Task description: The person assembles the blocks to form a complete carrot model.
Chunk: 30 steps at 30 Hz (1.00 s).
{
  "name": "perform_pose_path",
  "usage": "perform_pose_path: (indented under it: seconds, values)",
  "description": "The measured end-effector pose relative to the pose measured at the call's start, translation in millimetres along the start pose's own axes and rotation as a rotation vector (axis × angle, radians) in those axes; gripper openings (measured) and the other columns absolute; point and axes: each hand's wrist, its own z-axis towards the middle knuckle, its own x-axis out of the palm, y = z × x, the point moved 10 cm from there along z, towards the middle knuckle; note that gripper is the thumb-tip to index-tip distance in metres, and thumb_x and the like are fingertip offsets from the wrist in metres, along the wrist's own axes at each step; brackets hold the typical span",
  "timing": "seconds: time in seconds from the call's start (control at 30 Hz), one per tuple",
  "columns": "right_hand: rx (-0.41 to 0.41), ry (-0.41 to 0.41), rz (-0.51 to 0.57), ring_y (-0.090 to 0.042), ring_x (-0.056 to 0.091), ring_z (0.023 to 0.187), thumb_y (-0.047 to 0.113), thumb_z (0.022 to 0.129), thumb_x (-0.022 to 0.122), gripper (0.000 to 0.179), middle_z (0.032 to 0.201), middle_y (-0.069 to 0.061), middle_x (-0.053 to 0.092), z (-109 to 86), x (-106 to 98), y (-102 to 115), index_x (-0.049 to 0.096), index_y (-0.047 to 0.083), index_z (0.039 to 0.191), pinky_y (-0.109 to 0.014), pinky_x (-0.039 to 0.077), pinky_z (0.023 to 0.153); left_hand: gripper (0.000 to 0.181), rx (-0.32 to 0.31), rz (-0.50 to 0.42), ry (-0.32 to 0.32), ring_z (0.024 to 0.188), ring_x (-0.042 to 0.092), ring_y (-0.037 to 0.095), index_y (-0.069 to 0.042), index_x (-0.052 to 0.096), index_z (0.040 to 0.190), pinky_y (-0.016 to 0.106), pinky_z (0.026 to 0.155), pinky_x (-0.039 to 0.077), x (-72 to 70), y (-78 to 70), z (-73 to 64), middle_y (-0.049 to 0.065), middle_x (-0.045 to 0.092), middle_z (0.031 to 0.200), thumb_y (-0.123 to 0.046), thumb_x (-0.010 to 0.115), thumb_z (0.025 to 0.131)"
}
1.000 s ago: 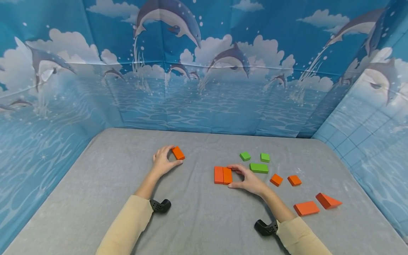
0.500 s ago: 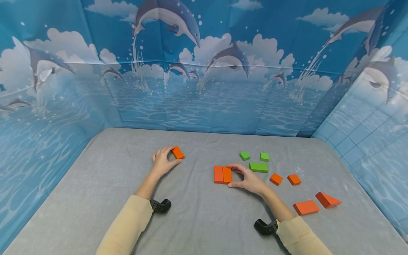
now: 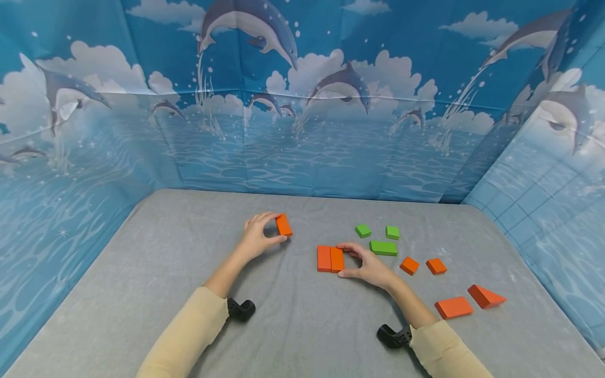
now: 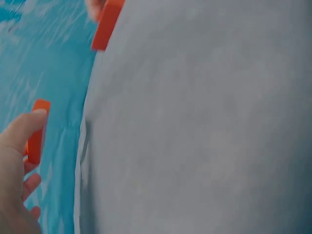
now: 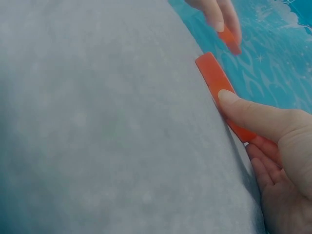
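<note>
My left hand (image 3: 257, 239) pinches an orange rectangular block (image 3: 284, 224) between thumb and fingers, left of centre in the head view. The left wrist view shows that block (image 4: 37, 136) with the thumb on its side. Two more orange blocks lie side by side near the middle, the left one (image 3: 323, 259) flush against the right one (image 3: 337, 260). My right hand (image 3: 366, 266) grips the right one by its ends, thumb at the near end and fingers at the far end. The right wrist view shows the thumb against the orange pair (image 5: 212, 73).
Beyond the right hand lie a green rectangular block (image 3: 383, 248) and two small green blocks (image 3: 363, 231). Two small orange blocks (image 3: 409, 266), a larger orange block (image 3: 454, 308) and an orange triangular block (image 3: 487, 297) lie further right. A dolphin-print curtain (image 3: 302, 147) surrounds the grey table (image 3: 293, 325).
My left hand has moved right with its orange block, closer to the pair. The right hand and the other blocks have stayed in place.
</note>
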Motion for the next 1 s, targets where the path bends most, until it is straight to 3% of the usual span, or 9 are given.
perform_pose_path:
  seconds: [0.17, 0.43, 0.7, 1.0]
  values:
    - [0.000, -0.002, 0.001, -0.033, 0.044, 0.119, 0.009, 0.075, 0.075, 0.061, 0.128, -0.017, 0.049, -2.5, -1, 15, 0.047, -0.002, 0.128, -0.050, 0.029, 0.100, 0.062, 0.089, -0.013, 0.107, 0.124, 0.040, 0.028, -0.014, 0.053, 0.129, 0.054, 0.101, 0.019, 21.0, -24.4, -3.7, 0.008, 0.050, 0.132, -0.033, 0.075, 0.074]
    - [-0.004, -0.003, -0.004, -0.033, 0.044, 0.119, 0.008, 0.075, 0.075, 0.060, 0.128, -0.017, 0.049, -1.7, -1, 16, 0.047, -0.003, 0.127, -0.049, 0.029, 0.100, 0.059, 0.192, -0.052, 0.264, 0.124, 0.040, 0.028, -0.012, 0.054, 0.128, 0.056, 0.101, 0.018, 54.0, -45.3, -15.0, 0.010, 0.049, 0.132, -0.030, 0.074, 0.076]
    - [0.004, -0.002, 0.009, -0.033, 0.044, 0.119, 0.008, 0.074, 0.075, 0.060, 0.128, -0.017, 0.049, -1.9, -1, 15, 0.048, -0.003, 0.127, -0.049, 0.030, 0.100, 0.058, 0.229, -0.020, 0.303, 0.124, 0.040, 0.025, -0.014, 0.054, 0.128, 0.052, 0.098, 0.023, 70.4, -46.7, -21.9, 0.008, 0.050, 0.132, -0.032, 0.074, 0.076]
    - [0.003, 0.005, 0.000, -0.033, 0.045, 0.118, 0.010, 0.075, 0.075, 0.060, 0.127, -0.017, 0.049, -1.8, -1, 15, 0.047, -0.002, 0.127, -0.050, 0.030, 0.099, 0.058, 0.214, -0.036, 0.316, 0.125, 0.040, 0.025, -0.014, 0.054, 0.128, 0.052, 0.098, 0.023, 73.9, -46.4, -23.8, 0.007, 0.050, 0.132, -0.032, 0.074, 0.076]
